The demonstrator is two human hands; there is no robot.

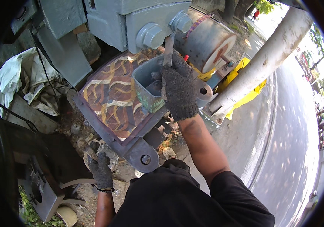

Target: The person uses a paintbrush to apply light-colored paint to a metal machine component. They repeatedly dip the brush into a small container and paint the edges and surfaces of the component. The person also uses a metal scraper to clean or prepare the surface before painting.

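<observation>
My right hand [179,89], in a dark knitted glove, is closed around a flat metal blade like a putty knife [168,51]. Its upper end reaches the underside of the large grey-painted bolts [151,36] on a machine. Beside that hand stands a worn square tub [150,99] with dark grey lumps inside. It rests on a brown and gold patterned sheet [112,96] over a metal plate. My left hand [100,166], also gloved, hangs low at the left of the plate, fingers curled; what they hold, if anything, is unclear against the rubble.
Behind the tub lies a rusty metal cylinder [203,41]. A pale slanted pole [264,56] and yellow sheeting [247,99] stand right, by a road [294,132]. A thick plate with a hole [143,156] juts toward me. Crumpled white sacking [12,81] lies left, with black cables.
</observation>
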